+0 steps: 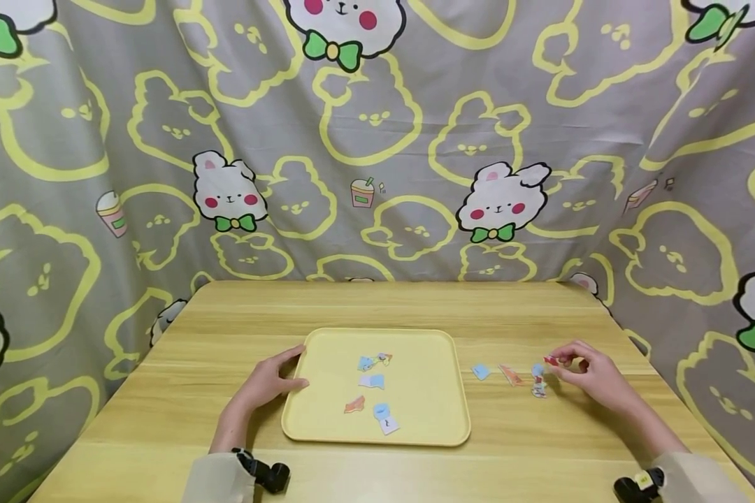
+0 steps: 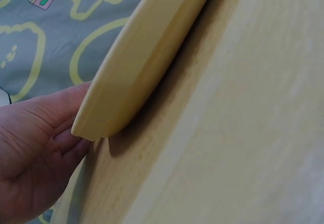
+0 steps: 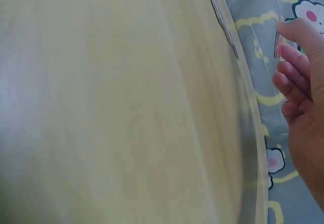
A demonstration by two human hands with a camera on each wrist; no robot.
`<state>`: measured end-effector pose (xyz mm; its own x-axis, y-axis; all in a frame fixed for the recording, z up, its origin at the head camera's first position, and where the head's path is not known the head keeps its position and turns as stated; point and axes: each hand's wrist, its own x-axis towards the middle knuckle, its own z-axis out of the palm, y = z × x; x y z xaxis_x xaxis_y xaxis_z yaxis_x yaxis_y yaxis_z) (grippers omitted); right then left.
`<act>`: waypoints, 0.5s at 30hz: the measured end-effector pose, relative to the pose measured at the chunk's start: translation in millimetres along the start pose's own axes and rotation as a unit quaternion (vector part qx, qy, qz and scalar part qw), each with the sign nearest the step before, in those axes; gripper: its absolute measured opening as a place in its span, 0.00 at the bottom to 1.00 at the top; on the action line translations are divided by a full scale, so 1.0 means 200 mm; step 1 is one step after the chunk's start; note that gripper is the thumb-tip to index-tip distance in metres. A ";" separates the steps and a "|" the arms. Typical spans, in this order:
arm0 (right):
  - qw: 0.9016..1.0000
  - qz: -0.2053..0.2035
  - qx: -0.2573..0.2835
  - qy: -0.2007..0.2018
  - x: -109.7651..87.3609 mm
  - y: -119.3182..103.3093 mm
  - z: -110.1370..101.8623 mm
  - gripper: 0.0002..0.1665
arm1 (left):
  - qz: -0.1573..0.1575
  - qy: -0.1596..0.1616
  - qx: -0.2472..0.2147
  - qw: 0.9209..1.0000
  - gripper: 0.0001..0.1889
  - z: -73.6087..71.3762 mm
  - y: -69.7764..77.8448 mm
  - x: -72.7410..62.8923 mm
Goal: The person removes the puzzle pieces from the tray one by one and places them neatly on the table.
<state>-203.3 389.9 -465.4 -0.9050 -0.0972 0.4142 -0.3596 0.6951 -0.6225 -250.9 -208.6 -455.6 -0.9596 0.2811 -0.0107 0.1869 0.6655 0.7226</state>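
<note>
A yellow tray (image 1: pixel 415 419) lies on the wooden table, and my left hand (image 1: pixel 270 377) grips its left rim. In the left wrist view the thumb side is at the rim and fingers curl below the tray's edge (image 2: pixel 116 77). On the tray are several small flat puzzle pieces, among them an orange one (image 1: pixel 355 404) and a white one (image 1: pixel 388 424). Right of the tray my right hand (image 1: pixel 588 370) pinches a small red puzzle piece (image 1: pixel 551 360) between thumb and fingers. It appears edge-on in the right wrist view, above the table's surface.
Between the tray and my right hand lie a blue piece (image 1: pixel 481 371), a reddish triangular piece (image 1: pixel 512 375) and a patterned piece (image 1: pixel 539 390) with a light blue one close by. Behind the table (image 1: pixel 377 300) hangs a grey cartoon-print curtain (image 1: pixel 409 154).
</note>
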 end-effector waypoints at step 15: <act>1.000 0.003 -0.016 0.003 -0.06 0.02 -0.08 0.08 | -0.001 0.001 -0.004 1.000 0.40 0.01 0.00 0.00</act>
<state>-190.0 405.1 -463.4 -0.9058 -0.0883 0.4145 -0.3463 0.7179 -0.6039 -250.5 -208.1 -456.8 -0.9604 0.2785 -0.0118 0.1825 0.6606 0.7282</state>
